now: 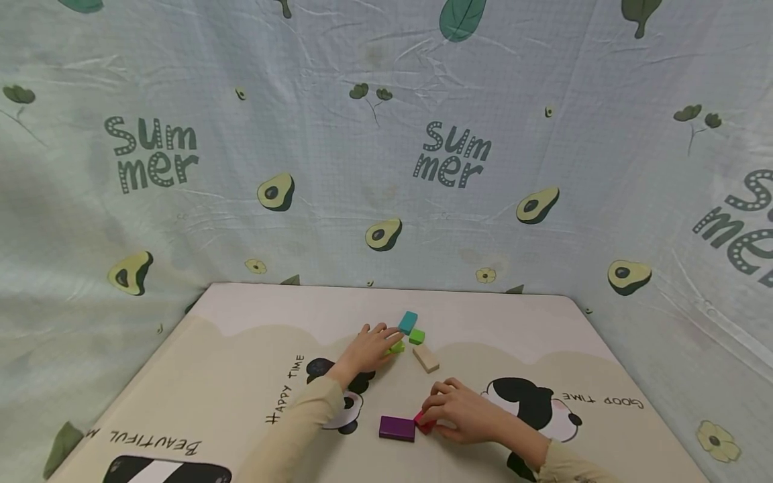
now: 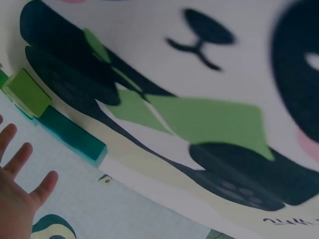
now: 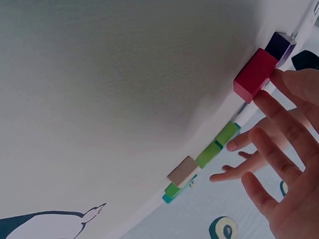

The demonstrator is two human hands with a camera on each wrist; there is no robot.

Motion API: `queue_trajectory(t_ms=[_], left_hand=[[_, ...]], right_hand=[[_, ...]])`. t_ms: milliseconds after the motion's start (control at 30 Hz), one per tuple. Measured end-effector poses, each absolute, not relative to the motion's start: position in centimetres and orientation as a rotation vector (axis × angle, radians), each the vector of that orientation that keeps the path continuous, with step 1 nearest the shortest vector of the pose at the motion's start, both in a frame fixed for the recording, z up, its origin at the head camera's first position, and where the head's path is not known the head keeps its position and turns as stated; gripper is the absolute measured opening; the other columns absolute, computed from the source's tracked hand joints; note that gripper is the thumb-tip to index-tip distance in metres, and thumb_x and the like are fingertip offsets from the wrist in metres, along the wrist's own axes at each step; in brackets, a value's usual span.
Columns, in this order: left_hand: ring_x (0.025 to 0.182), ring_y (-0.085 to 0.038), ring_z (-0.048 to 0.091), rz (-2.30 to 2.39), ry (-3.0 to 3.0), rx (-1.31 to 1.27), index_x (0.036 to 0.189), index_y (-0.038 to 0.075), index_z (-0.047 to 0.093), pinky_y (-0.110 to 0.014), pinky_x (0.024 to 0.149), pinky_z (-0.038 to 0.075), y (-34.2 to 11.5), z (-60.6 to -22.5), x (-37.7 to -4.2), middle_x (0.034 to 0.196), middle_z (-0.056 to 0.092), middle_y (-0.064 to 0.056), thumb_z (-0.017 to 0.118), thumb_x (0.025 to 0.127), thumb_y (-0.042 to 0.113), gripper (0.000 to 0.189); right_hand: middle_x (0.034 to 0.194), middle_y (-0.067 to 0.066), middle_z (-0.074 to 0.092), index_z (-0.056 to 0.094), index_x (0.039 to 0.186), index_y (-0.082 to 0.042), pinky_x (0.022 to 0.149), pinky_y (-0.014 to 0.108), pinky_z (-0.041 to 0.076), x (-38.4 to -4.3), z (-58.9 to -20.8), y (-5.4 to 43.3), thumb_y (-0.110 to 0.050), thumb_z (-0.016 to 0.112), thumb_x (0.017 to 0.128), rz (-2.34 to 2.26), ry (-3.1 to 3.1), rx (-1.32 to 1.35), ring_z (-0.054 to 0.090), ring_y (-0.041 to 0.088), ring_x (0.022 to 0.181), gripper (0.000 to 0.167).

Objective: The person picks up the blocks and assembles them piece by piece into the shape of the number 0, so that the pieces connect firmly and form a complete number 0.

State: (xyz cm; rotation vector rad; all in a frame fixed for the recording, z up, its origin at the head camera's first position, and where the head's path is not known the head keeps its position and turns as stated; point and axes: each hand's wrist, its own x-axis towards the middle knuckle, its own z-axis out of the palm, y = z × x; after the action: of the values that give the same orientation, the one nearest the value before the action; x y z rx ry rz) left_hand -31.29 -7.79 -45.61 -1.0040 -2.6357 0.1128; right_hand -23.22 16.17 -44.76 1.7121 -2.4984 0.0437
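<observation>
Red block (image 1: 425,424) lies on the bench (image 1: 495,318), on its near part, and the right hand (image 1: 464,412) is on it. This hand pinches the block with thumb and fingertips, while in the right wrist view its other fingers are spread away. Just beside the red block, on its left side, lies the purple block (image 1: 396,428), flat, with its long side running across; whether these two touch, I cannot tell.

The left hand (image 1: 367,350) is farther forward, with loose, spread fingers, and it grips nothing. It hovers by a green piece (image 1: 396,347), which its fingers partly cover; whether it touches this piece, I cannot say. To the right of the fingertips is a group of blocks: the blue block (image 1: 408,323) is the farthest, the green block (image 1: 417,337) is close to its near end, and the beige block (image 1: 426,358) lies slantwise a little nearer. The group is well apart from the red block.

The bench top carries panda prints (image 1: 531,410) and written words. Both arms wear pale sleeves (image 1: 311,419). Behind the bench and at its sides hangs a light cloth (image 1: 326,154), wrinkled, printed with avocados, leaves, flowers and the word "summer".
</observation>
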Motion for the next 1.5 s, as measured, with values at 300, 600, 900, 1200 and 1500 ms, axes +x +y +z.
queue_trajectory(t_ms=[300,600,900,1200,1500], left_hand=[[0.122,-0.021,0.042,0.018,-2.766,-0.9,0.13,0.017,0.046,-0.049,0.092,0.039,-6.4,-45.9,-32.1,0.131,0.048,-0.001,0.051,0.089,0.029,0.042],[0.128,-0.022,0.035,0.07,-2.812,-0.859,0.135,0.022,0.04,-0.047,0.096,0.037,-5.4,-47.4,-32.2,0.139,0.041,0.003,0.044,0.092,0.031,0.044],[0.131,-0.024,0.032,0.069,-2.871,-0.883,0.136,0.022,0.038,-0.051,0.099,0.032,-4.2,-47.1,-32.2,0.142,0.036,0.006,0.044,0.091,0.025,0.045],[0.137,-0.017,0.019,0.151,-2.75,-0.891,0.138,0.033,0.028,-0.051,0.103,0.026,-4.5,-52.0,-36.4,0.146,0.024,0.014,0.034,0.095,0.036,0.043],[0.101,-0.018,0.047,0.179,-2.607,-0.945,0.107,0.023,0.052,-0.037,0.081,0.043,-3.7,-47.1,-32.8,0.104,0.058,0.003,0.054,0.087,0.027,0.021]], right_hand=[[0.102,-0.013,0.061,0.063,0.104,-0.03,0.084,0.033,0.039,-23.2,-44.7,16.0,-0.022,0.061,0.082,0.044,-2.497,1.716,0.047,0.007,0.094,0.023],[0.1,-0.013,0.061,0.063,0.102,-0.029,0.084,0.031,0.038,-23.2,-45.0,15.9,-0.021,0.061,0.081,0.044,-2.458,1.723,0.047,0.006,0.093,0.023],[0.1,-0.013,0.062,0.063,0.102,-0.029,0.083,0.032,0.039,-23.1,-44.9,15.9,-0.021,0.061,0.081,0.045,-2.46,1.716,0.048,0.007,0.093,0.022],[0.099,-0.014,0.062,0.063,0.101,-0.029,0.083,0.032,0.038,-23.2,-44.9,16.0,-0.021,0.061,0.081,0.044,-2.449,1.71,0.047,0.006,0.092,0.022],[0.098,-0.014,0.061,0.063,0.101,-0.029,0.082,0.031,0.038,-23.2,-45.0,16.2,-0.021,0.062,0.08,0.038,-2.409,1.703,0.047,0.005,0.09,0.023]])
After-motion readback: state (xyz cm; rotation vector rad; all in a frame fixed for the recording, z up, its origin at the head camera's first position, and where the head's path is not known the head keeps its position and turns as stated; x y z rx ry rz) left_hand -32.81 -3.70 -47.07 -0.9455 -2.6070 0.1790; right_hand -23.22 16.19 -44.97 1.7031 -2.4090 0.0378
